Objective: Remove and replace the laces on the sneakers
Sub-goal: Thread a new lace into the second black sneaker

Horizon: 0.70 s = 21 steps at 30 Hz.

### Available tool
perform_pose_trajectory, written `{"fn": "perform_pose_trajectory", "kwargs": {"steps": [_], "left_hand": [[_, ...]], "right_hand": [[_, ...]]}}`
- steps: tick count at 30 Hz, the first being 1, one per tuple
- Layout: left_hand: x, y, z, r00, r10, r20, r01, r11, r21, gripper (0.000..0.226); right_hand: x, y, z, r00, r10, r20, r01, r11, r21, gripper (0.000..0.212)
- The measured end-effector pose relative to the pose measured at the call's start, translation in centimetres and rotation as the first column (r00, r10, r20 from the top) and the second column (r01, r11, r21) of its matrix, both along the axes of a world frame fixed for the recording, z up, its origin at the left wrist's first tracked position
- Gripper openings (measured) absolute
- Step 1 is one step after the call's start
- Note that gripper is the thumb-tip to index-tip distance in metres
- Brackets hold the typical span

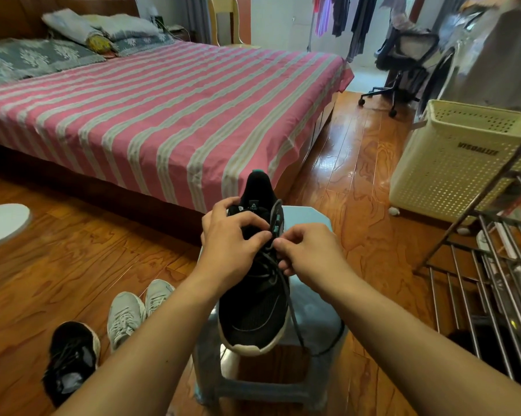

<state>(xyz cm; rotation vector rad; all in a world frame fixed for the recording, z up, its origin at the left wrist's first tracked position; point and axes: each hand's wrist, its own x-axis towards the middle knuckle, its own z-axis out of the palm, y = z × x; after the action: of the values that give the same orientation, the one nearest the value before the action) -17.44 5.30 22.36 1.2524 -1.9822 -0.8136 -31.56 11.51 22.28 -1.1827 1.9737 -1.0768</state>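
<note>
A black sneaker [254,307] with a white sole sits on a pale blue plastic stool [310,298], toe pointing back at the person, heel toward the bed [169,115]. Both hands are up at the top eyelets. The left hand [230,240] curls over the tongue and collar, fingers wrapped down on the upper, thumb and forefinger meeting close to the eyelet row. The right hand [305,250] is closed in a pinch on the dark grey lace [293,319] just beside the left thumb, its other fingers tucked under. From that pinch the lace runs loose down the shoe's right side, past the toe, and loops off the front edge of the stool.

On the wooden floor to the left lies the second black sneaker [70,360], and just past it a pair of grey sneakers [136,309] stand side by side, laces in. The bed with its pink and white striped sheet fills the room behind. To the right stands a cream perforated laundry basket [451,163], with a metal rack [487,265] in front of it and a black office chair [403,55] farther back by hanging clothes
</note>
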Motion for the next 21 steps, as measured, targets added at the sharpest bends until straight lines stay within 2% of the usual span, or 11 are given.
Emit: {"fn": "perform_pose_trajectory", "kwargs": {"steps": [3, 8, 9, 12, 17, 21], "left_hand": [[-0.1, 0.0, 0.0, 1.0, 0.004, 0.003, -0.004, 1.0, -0.001, 0.02], [-0.3, 0.3, 0.0, 1.0, 0.001, -0.001, -0.001, 1.0, -0.008, 0.019], [-0.3, 0.4, 0.1, 1.0, -0.002, -0.001, 0.002, 1.0, -0.006, 0.019], [-0.1, 0.3, 0.2, 1.0, -0.021, 0.021, 0.021, 1.0, 0.014, 0.018], [-0.7, 0.2, 0.9, 0.999, 0.038, -0.008, -0.037, 0.998, 0.06, 0.01], [-2.0, 0.3, 1.4, 0.99, 0.135, 0.05, -0.136, 0.99, 0.028, 0.01]], "right_hand": [[-0.2, -0.1, 0.1, 0.998, 0.001, 0.061, -0.001, 1.0, 0.011, 0.016], [0.1, -0.3, -0.2, 0.988, -0.07, 0.138, 0.081, 0.994, -0.078, 0.015], [0.1, -0.4, -0.4, 0.993, -0.077, 0.086, 0.086, 0.992, -0.096, 0.014], [-0.2, -0.5, -0.7, 0.972, -0.097, -0.215, 0.063, 0.985, -0.159, 0.016], [-0.5, -0.5, -0.4, 0.932, -0.03, -0.36, -0.075, 0.959, -0.273, 0.017], [-1.5, -0.8, 0.0, 0.859, 0.048, -0.51, -0.207, 0.943, -0.259, 0.012]]}}
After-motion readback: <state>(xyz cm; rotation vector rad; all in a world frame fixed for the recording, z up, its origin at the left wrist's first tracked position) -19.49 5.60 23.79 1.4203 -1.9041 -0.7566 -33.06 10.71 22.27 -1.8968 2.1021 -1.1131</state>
